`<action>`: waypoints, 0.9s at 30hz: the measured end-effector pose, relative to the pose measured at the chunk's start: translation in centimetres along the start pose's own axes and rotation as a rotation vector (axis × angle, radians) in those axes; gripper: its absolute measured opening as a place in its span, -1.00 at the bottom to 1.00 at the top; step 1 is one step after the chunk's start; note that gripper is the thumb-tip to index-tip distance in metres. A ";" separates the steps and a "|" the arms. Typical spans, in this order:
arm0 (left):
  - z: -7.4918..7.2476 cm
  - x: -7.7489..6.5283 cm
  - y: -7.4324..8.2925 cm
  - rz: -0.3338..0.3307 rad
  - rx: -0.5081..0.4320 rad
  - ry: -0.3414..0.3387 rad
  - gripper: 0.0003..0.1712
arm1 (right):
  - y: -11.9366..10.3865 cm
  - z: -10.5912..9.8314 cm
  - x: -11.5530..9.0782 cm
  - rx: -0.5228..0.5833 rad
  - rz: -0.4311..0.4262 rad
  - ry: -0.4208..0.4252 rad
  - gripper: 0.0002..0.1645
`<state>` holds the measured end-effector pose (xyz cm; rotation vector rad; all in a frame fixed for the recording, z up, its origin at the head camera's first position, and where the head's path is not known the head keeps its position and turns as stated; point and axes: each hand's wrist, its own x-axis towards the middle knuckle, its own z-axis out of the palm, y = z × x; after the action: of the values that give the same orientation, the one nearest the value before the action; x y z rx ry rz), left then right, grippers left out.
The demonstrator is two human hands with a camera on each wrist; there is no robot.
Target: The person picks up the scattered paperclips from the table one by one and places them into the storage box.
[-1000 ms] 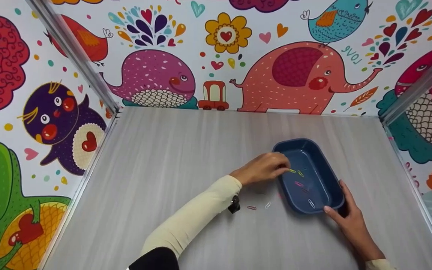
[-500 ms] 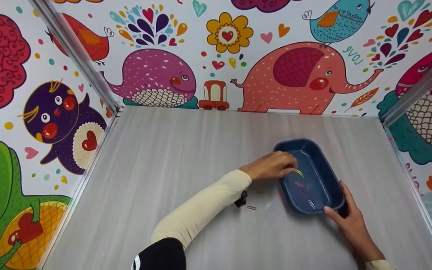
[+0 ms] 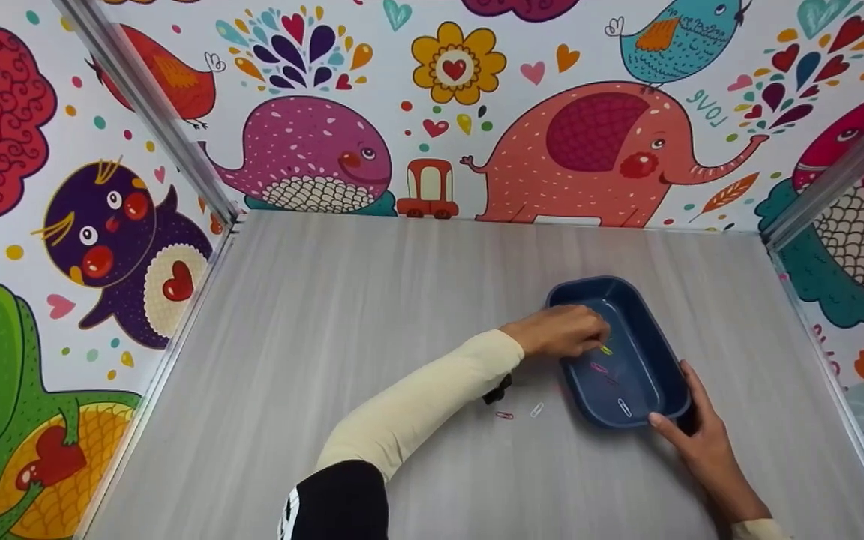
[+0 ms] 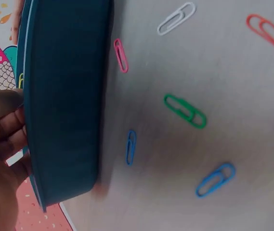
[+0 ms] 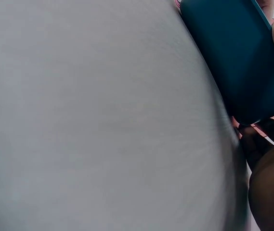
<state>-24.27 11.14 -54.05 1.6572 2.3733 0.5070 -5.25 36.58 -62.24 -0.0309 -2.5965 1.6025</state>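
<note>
The blue tray [image 3: 636, 367], right of centre, runs lengthwise far-left to near-right, its near end gripped by the right hand [image 3: 702, 441]; whether the left hand [image 3: 563, 331] pinches the yellow paper clip [image 3: 606, 350] is unclear.

cartoon walls [image 3: 443, 141] (elephant [image 3: 589, 169] included), metal rails [image 3: 147, 106], grey surface [image 3: 372, 300]

Tray [image 3: 636, 371]: plastic in look, smooth; you get a matt outer wall and glossy highlights inside.
Paper clips [image 4: 187, 111] beside the tray: smooth, coloured coating, plastic-like to your eye.
Tabletop [image 3: 372, 300] under the tray: wood-look streaked grain, smooth, matt.
Your left sleeve [image 3: 424, 401], left of the tray: matt cloth, lightly creased.
Wall panel [image 3: 432, 112] behind the tray: smooth printed sheet.
Corner rail [image 3: 148, 109], left of the tray: metal-looking, dull sheen.
</note>
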 end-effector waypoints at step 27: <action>1.0 2.5 -0.8 -0.104 0.111 -0.140 -0.75 | 0.0 0.0 0.0 -0.016 0.005 -0.001 0.22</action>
<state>-25.46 13.41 -55.17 1.5469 2.4073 0.2362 -5.21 36.52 -62.22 -0.0370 -2.6121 1.5836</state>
